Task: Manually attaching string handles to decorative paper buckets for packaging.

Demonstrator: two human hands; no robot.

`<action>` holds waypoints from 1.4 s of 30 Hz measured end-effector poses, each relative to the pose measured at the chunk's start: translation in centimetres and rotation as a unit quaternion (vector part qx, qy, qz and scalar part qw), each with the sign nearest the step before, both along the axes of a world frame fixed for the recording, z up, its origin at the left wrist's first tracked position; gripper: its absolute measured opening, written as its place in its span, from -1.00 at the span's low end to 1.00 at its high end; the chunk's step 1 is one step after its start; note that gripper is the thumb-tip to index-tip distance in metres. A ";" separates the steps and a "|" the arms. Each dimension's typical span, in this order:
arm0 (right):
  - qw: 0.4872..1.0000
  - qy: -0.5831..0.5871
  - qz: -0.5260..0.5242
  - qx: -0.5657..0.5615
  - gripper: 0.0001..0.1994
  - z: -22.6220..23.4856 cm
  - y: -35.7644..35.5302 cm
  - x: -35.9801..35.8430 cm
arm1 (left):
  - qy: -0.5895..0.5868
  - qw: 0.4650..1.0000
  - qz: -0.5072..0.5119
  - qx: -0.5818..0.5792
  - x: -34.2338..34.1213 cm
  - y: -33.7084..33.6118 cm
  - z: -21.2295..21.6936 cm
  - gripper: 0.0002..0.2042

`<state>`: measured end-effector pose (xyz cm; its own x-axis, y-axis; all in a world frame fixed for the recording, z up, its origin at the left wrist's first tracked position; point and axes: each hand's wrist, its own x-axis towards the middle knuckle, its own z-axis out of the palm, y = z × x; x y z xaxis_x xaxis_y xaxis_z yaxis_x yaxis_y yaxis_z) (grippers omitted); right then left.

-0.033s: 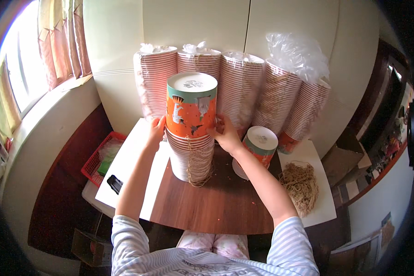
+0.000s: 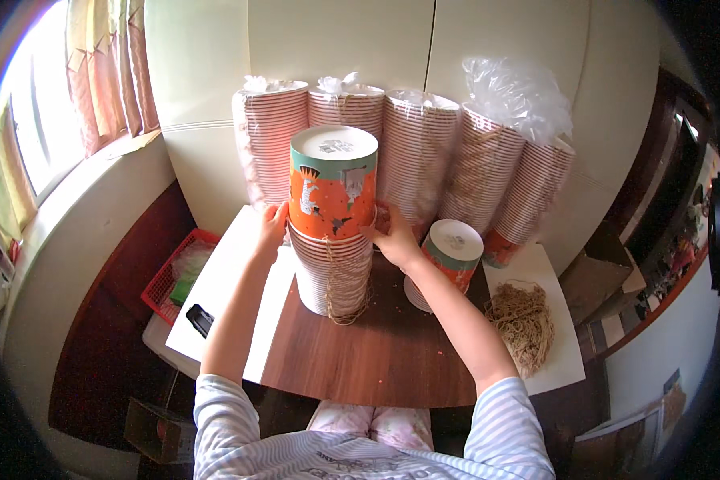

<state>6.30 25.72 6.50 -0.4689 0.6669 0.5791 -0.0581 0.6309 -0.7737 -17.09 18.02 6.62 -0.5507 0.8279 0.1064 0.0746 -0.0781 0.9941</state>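
Observation:
A stack of upside-down paper buckets (image 2: 334,276) stands in front of me. Its top paper bucket (image 2: 333,204) is orange with a green band, animal prints and a white base facing up. My left hand (image 2: 273,226) holds that bucket low on its left side, and my right hand (image 2: 394,236) holds it low on the right. Both hands are closed against its wall, with some fingertips hidden behind it. Loops of tan string (image 2: 346,298) hang down the front of the stack. To the right, a shorter group of upturned paper buckets (image 2: 456,244) stands beside my right forearm.
Several tall bucket stacks (image 2: 418,160) in clear plastic line the back wall. A bundle of tan string (image 2: 522,324) lies at the right of the brown-and-white table (image 2: 360,368). On the left are a black object (image 2: 200,320) and a red basket (image 2: 158,292). A cardboard box (image 2: 598,264) sits at right.

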 end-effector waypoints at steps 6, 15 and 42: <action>0.998 -0.041 -0.028 -0.047 -0.51 -1.6 -3.3 3.3 | -0.047 0.997 0.023 0.048 0.9 -2.6 -3.5 -0.71; 0.835 -0.347 -0.347 0.250 -0.66 -2.5 -2.6 15.9 | -0.003 0.994 -0.108 -0.028 8.3 -13.3 -13.6 -0.81; 0.888 -0.182 -0.327 0.265 -0.88 0.0 -4.4 17.5 | 0.495 0.867 -0.039 -0.038 16.9 -14.5 -18.3 -0.57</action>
<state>23.77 21.33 6.52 -0.3019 0.5441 0.7828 0.6488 0.7189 -0.2495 -0.18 3.51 -11.66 -0.1628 0.8833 0.4396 0.8922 -0.0585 0.4479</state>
